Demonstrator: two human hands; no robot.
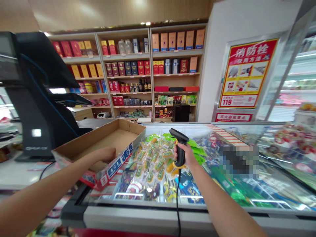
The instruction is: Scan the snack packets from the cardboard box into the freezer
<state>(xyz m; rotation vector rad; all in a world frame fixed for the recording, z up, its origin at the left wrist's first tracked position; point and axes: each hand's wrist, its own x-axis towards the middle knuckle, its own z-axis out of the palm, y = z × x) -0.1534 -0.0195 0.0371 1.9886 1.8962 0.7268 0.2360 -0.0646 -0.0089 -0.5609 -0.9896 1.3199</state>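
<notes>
Wooden shelves (pixel 150 72) fill the upper middle of the frame, stacked with red, blue and tan gift boxes (pixel 140 67) and a few dark bottles (pixel 145 85). A black point-of-sale terminal (pixel 32 95) stands at the left edge. At upper right, a red-and-yellow fire hydrant instruction poster (pixel 248 73) hangs on a white pillar (pixel 212 65), just beside a lit glass-door display fridge (pixel 291 79).
</notes>
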